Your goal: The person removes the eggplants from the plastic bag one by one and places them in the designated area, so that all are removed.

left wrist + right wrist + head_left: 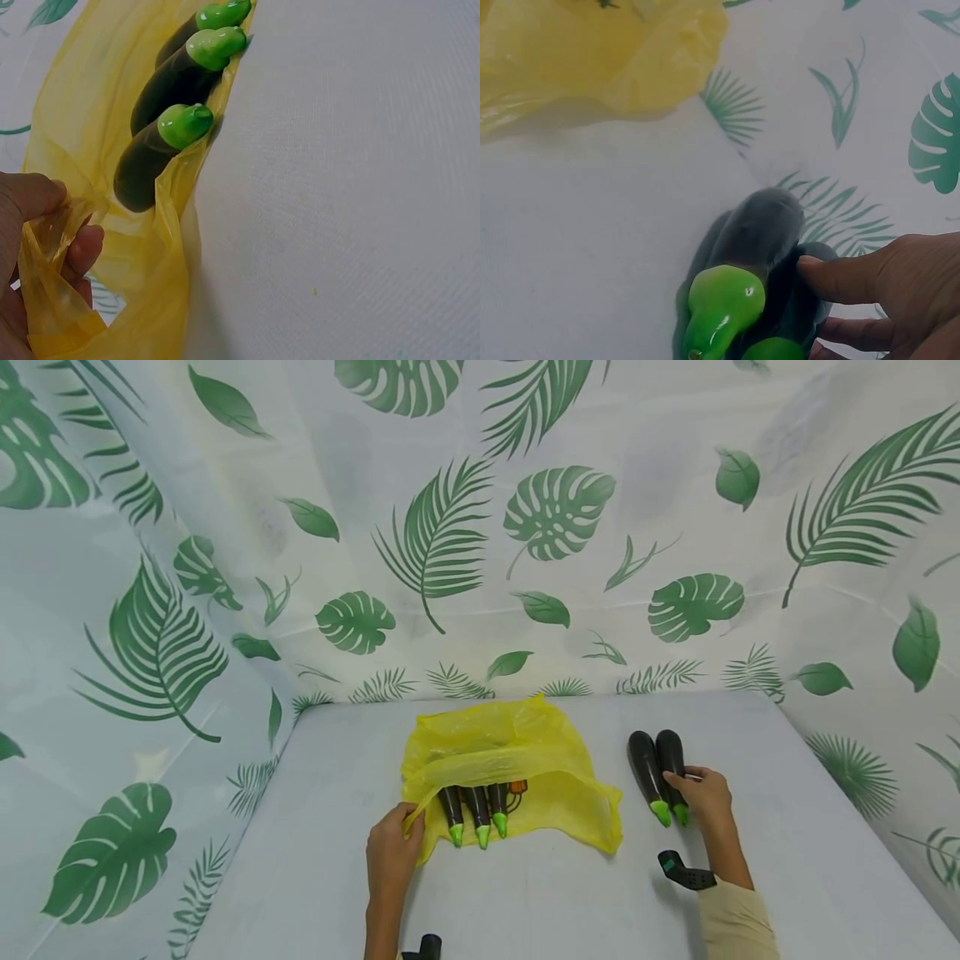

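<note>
Head view: your left hand (pixel 393 847), thumb near fingertips, pinches the yellow bag (pixel 498 727) by its near-left corner; tugging could spill the three eggplants (pixel 477 806). Toward the table's (pixel 300 868) far-right corner, your right hand (pixel 703 793), thumb apart, grips the outer eggplant (pixel 671 752); its gloss could slip.

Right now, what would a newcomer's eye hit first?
The yellow bag, centre of head view, its left edge pinched by the left grip. Three green-tipped eggplants show in its mouth; two more eggplants lie side by side to the right, the right grip on the outer one.
</note>
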The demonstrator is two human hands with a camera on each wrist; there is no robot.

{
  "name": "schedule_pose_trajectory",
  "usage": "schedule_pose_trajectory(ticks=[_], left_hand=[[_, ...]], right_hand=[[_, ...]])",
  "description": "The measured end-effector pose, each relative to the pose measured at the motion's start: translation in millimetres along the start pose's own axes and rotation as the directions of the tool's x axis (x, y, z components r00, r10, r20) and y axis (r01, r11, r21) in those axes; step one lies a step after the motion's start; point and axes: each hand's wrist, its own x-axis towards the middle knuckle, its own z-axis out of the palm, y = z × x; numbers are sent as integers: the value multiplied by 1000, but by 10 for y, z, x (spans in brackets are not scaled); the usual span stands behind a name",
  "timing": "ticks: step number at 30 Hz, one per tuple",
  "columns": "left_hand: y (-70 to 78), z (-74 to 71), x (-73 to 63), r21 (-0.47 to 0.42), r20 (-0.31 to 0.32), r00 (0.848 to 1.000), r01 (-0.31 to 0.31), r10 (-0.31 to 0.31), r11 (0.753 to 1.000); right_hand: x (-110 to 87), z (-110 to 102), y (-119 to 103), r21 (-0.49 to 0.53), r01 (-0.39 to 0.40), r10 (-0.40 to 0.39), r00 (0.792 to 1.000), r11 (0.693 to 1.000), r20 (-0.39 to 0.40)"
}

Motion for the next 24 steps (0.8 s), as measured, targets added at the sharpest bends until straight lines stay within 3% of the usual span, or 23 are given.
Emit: schedule_pose_trajectory(ticks=[24], left_hand=[[6, -3, -9, -19, 6, 1000, 10, -9, 1000]], right_hand=[[26, 31, 19, 11, -15, 15, 1000, 1000, -18]])
